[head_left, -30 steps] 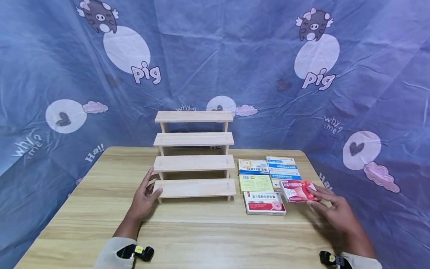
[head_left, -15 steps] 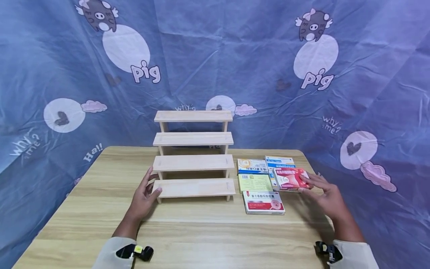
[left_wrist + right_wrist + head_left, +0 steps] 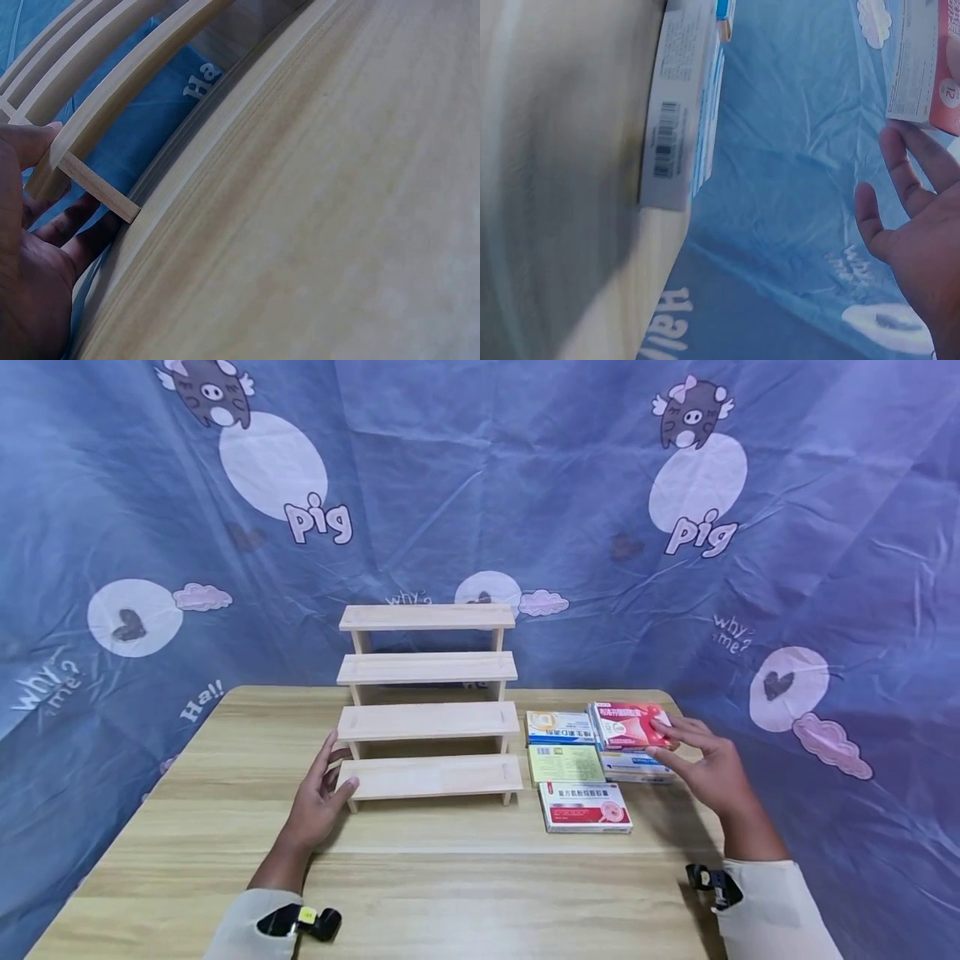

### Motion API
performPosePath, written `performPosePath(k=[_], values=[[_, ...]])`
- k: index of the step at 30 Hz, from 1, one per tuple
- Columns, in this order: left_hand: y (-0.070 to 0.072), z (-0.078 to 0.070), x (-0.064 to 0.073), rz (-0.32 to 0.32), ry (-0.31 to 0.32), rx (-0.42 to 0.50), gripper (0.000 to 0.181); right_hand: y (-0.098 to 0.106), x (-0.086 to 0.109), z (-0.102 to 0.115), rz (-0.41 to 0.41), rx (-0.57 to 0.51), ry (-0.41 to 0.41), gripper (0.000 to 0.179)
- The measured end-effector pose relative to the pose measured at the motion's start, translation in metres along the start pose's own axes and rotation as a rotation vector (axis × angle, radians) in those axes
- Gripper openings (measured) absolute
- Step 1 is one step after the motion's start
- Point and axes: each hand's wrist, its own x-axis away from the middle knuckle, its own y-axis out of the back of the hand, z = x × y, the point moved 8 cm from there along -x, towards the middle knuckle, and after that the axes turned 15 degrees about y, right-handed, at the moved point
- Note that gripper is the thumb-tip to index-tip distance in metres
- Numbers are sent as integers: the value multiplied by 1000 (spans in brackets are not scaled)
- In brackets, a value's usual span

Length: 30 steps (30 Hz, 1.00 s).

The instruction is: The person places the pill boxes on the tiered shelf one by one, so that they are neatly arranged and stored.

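Noted at left: left hand [image 3: 318,802], clamped on the near left end of the wooden stand [image 3: 427,722] — thumb over the lowest step, other fingers around the side by the leg. Presumably so placed to steady the frame. Four steps, rising toward the back, likely for a view of every tier.

Right of the stand, flat on the tabletop [image 3: 450,893]: blue-and-white box [image 3: 561,727], green box [image 3: 566,764] and white-and-red box [image 3: 585,807], close together in a column from back to front, apparently grouped for easy reach.

Next: red box [image 3: 626,727], held up above the blue-striped boxes [image 3: 637,766], with a visible gap in the right wrist view.

At far right: right hand [image 3: 708,772], pinching the red box by its right end between thumb and fingers — probably gripped there to leave most of the printed face uncovered.
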Motion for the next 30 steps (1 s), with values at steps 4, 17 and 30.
performPosePath(k=[4,17,30], values=[[-1,-1,-2,7,-9,6,88,-2,-10,3,-11,11,-3,46],[-1,0,-4,14,42,-4,88,-19,-50,16,-42,34,-1,44],[-1,3,-1,13,113,-17,88,-49,-99,47,-105,26,69,44]])
